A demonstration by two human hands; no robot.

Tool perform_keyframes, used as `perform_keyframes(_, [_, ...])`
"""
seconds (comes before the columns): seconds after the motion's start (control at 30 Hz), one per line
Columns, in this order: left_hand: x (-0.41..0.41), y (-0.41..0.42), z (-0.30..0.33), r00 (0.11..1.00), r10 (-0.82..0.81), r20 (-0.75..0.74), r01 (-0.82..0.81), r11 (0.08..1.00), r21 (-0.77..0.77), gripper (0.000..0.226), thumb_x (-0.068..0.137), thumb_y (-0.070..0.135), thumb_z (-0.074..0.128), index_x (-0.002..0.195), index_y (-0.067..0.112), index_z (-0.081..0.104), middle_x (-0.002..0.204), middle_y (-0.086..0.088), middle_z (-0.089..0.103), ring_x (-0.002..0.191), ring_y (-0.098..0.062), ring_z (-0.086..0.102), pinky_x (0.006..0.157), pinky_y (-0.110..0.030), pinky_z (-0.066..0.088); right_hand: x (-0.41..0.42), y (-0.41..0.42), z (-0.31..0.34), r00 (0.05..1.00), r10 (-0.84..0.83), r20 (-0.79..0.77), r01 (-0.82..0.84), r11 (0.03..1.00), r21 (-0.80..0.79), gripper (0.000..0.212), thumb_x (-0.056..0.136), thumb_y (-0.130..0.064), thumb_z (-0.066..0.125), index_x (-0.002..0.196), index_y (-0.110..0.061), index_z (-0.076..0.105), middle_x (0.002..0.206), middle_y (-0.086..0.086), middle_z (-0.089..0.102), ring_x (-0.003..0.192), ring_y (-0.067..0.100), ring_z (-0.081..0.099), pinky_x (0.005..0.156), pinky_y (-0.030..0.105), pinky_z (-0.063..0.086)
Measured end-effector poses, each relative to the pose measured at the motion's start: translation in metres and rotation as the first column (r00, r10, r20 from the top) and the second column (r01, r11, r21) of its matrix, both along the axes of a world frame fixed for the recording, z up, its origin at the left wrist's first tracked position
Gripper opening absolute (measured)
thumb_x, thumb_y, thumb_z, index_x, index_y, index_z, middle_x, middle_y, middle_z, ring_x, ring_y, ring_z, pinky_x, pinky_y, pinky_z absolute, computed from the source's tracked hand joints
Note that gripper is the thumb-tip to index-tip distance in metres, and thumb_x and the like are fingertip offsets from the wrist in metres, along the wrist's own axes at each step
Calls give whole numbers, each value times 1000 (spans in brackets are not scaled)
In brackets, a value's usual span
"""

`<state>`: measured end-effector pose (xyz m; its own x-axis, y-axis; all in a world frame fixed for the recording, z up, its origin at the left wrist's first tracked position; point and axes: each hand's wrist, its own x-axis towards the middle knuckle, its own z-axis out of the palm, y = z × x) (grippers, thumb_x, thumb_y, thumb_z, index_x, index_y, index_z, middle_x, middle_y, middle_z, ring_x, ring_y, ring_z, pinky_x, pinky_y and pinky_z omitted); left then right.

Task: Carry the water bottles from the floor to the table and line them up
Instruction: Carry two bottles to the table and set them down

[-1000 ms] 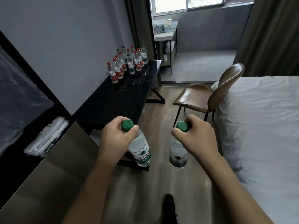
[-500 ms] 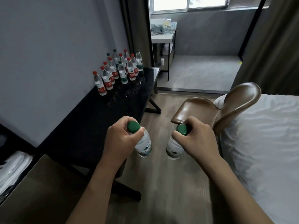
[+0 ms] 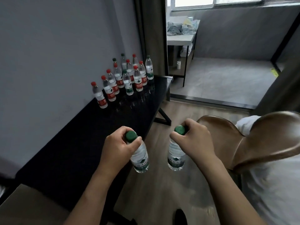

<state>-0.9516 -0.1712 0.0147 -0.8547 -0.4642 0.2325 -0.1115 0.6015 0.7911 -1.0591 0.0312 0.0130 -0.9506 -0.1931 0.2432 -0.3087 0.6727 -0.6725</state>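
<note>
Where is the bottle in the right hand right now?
In the head view, the right hand grips the green-capped bottle by its neck, over the wooden floor, between the black table and the brown chair.

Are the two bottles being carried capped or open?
Capped. The left hand and the right hand each grip a bottle by its neck, and a green cap sits on each.

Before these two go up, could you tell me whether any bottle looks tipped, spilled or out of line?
Nothing spilled or fallen. The bottles on the black table all stand upright, but as a loose cluster with red and green caps mixed, not one row. The left hand and right hand each hold a capped bottle.
</note>
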Motion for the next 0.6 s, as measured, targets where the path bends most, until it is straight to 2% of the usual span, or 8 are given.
perform_keyframes(0.1, [-47,-10,14,999,36,-37,-37,999,-18,14,78,31,78,79,30,64,74,9,64,61,-8,60,50,-15,47,-56,-13,10,999,26,-20,-26,999,-27,28,63,-45,62,70,-22,49,61,-6,57,63,19,55,56,33,45])
perform_keyframes(0.3, [-117,-36,14,994,99,-56,-97,995,36,13,79,35,75,82,32,63,78,9,64,66,-11,61,52,-17,50,-139,-50,10,998,68,-14,-69,995,-75,25,64,-43,65,71,-24,50,60,-8,57,59,13,55,55,34,48])
perform_keyframes(0.4, [-149,-58,-1,992,122,-9,-122,990,70,14,79,33,77,80,33,63,77,11,65,63,-8,61,53,-14,48,-176,-76,-3,994,109,27,-108,993,-38,28,60,-50,58,71,-24,52,61,-9,56,59,12,54,53,32,47])
perform_keyframes(0.5, [-177,-88,-18,988,146,49,-149,985,80,15,78,34,79,79,33,64,74,11,65,61,-10,61,52,-14,48,-211,-114,-21,987,153,51,-154,988,13,32,57,-54,52,69,-25,52,60,-10,55,60,11,53,52,29,40])
perform_keyframes(0.6, [-201,-127,-32,980,185,78,-193,976,103,15,77,33,79,78,33,64,71,9,65,58,-12,59,51,-18,49,-242,-162,-32,965,244,91,-253,963,98,27,61,-51,58,71,-26,52,60,-11,54,60,9,53,53,27,37])
